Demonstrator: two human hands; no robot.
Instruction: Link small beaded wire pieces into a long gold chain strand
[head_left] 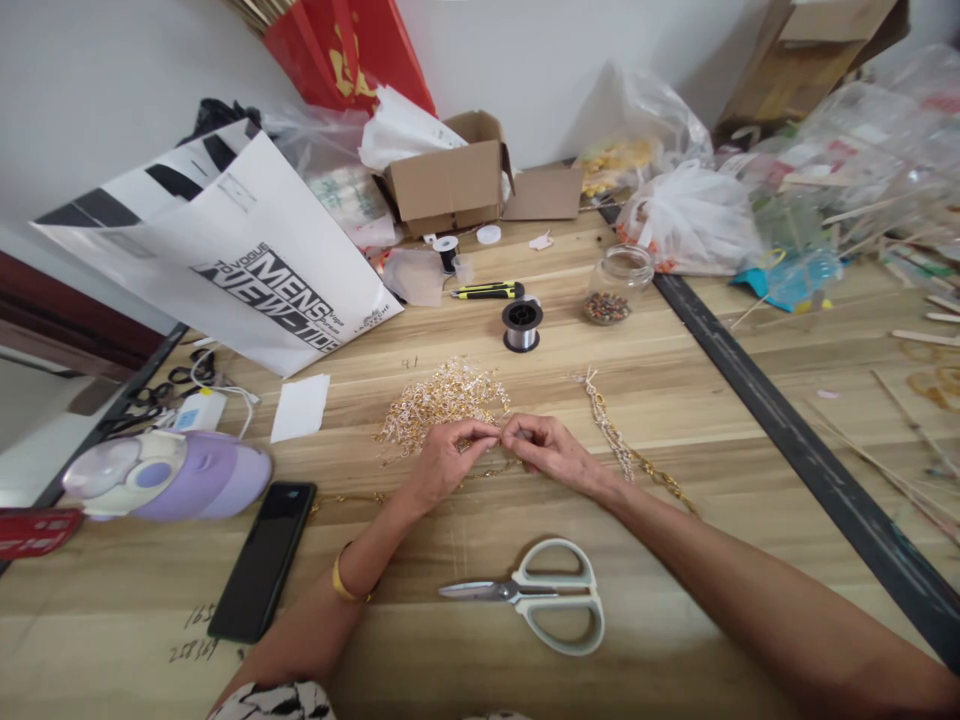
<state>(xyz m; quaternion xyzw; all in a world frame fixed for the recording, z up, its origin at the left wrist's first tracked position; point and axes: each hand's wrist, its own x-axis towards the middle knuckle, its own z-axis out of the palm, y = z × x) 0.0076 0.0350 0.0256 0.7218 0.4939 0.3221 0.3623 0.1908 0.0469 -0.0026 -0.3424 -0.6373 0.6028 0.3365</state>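
Observation:
My left hand and my right hand meet fingertip to fingertip over the wooden table, both pinched closed. What lies between the fingertips is too small to make out. Just behind my left hand spreads a pile of small gold and clear beads or links. A thin gold chain runs on the table under my hands and past my left wrist. Beside my right forearm lie several beaded strands in gold and silvery white. Scissors with pale handles rest in front of my hands, blades pointing left.
A spool of clear line, a yellow-black box cutter and a glass jar of beads stand farther back. Left are a phone, a purple bottle and a white paper bag. Plastic bags crowd the back right.

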